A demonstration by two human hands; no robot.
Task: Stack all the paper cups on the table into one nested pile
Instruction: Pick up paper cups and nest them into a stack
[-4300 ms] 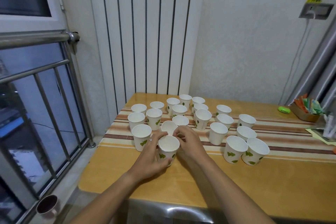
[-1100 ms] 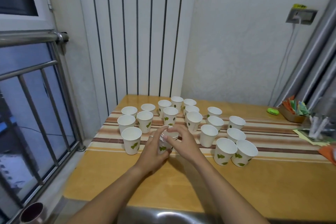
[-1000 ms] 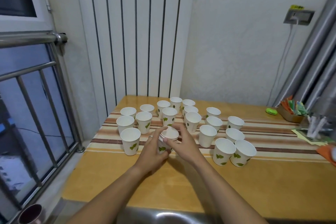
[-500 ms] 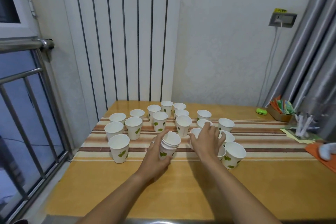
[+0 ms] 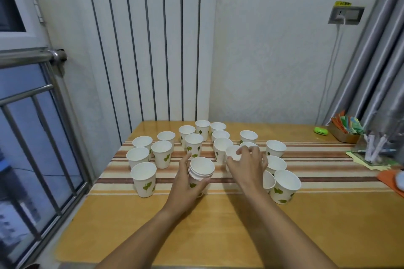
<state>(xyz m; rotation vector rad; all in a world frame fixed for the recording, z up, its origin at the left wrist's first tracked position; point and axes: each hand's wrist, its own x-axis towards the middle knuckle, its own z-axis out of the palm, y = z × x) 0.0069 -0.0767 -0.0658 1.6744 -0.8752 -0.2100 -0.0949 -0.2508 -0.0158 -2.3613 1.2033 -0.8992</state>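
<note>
From the head camera, the left hand [image 5: 185,185] gripped a nested pile of paper cups [image 5: 200,173] on the striped table [image 5: 328,181]. The right hand [image 5: 247,166] curled around a loose cup [image 5: 233,152], with other cups [image 5: 143,176] standing around.

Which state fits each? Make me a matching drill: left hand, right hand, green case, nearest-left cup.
Things:
1. left hand
2. right hand
3. green case
4. nearest-left cup

States:
A. stands alone, untouched
B. lies by the far right table edge
C. holds the nested pile
D. grips a single cup

Pairs: 1-C, 2-D, 3-B, 4-A
</note>
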